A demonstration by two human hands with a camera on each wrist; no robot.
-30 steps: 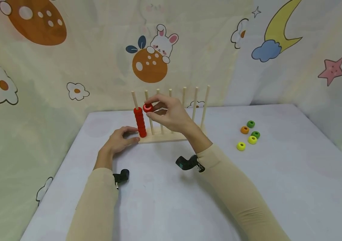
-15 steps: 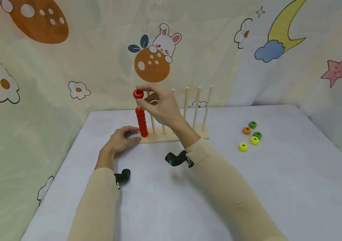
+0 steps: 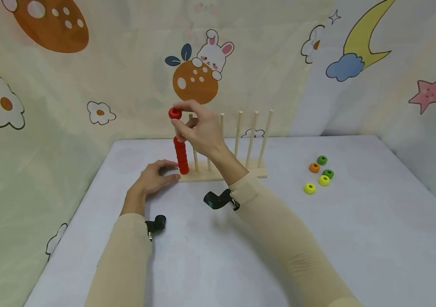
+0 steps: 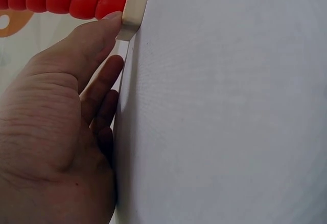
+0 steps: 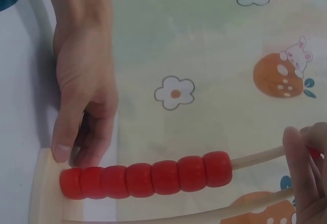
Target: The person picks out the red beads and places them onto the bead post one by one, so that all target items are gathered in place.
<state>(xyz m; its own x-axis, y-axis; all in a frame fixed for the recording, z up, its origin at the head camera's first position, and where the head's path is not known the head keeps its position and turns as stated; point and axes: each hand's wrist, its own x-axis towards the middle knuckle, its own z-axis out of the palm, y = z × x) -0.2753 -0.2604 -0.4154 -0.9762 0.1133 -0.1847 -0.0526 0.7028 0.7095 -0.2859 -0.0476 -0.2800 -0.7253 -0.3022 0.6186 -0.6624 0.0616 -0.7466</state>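
Note:
A wooden peg rack (image 3: 254, 171) with a row of upright pegs stands toward the back of the table. Its leftmost peg bears a stack of several red beads (image 3: 181, 157). My right hand (image 3: 204, 132) pinches one more red bead (image 3: 175, 113) between thumb and forefinger at the top of that peg. Whether the bead is over the peg's tip cannot be told, since fingers cover that spot. At the rack's left end, my left hand (image 3: 154, 177) holds the base, its thumb (image 4: 97, 35) against the edge beside the lowest bead.
To the right on the white table (image 3: 375, 230) lie loose beads: two green ones, an orange bead (image 3: 314, 167) and two yellow ones, including a yellow bead (image 3: 309, 188). A printed cloth (image 3: 133, 64) hangs behind the table. The rack's other pegs (image 3: 252, 136) bear no beads.
My right hand has moved left and up with the red bead, from beside the second peg to the top of the leftmost peg. The left hand keeps its place on the base.

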